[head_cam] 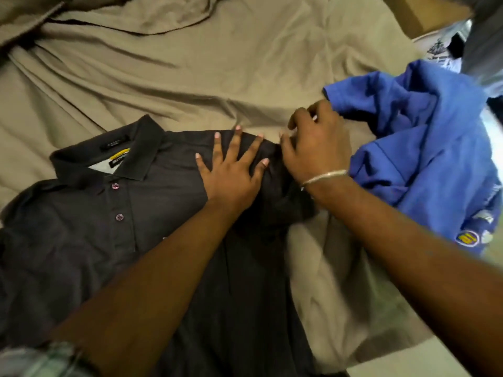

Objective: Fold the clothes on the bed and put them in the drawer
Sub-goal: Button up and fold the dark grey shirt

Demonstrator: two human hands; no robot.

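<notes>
Nearest the camera, two bare forearms are reaching out over a dark polo shirt (89, 227) that is lying face up on the bed, collar toward the upper left and body running down toward the viewer. It is spread flat rather than bunched, which suits folding: the front placket is showing two buttons, and a label is sitting inside the collar.

The left hand (231, 172) is pressing down on the shirt's shoulder with all its fingers straight and fanned wide, holding nothing — it seems to be acting as an anchor, pinning the cloth so the fold line does not creep. Just beside it, the right hand (313, 151) is working at the bunched sleeve; its fingers are curled and appear to be gathering the dark fabric at the shoulder's edge, though the actual pinch is hidden under the hand and slightly blurred. A thin bracelet (324, 176) is circling that wrist. By my reading the sleeve is being straightened or turned in, an early step of the fold.

Further right, a blue garment (424, 148) is lying crumpled in a heap, touching the right hand's far side and waiting its turn. Beyond both, the tan bedsheet (190, 63) is stretching away in loose wrinkles.

Counting: two hands, one dark shirt, one blue garment, one bracelet. More cloth is showing at the far upper right, too small to identify. No drawer is in view.
</notes>
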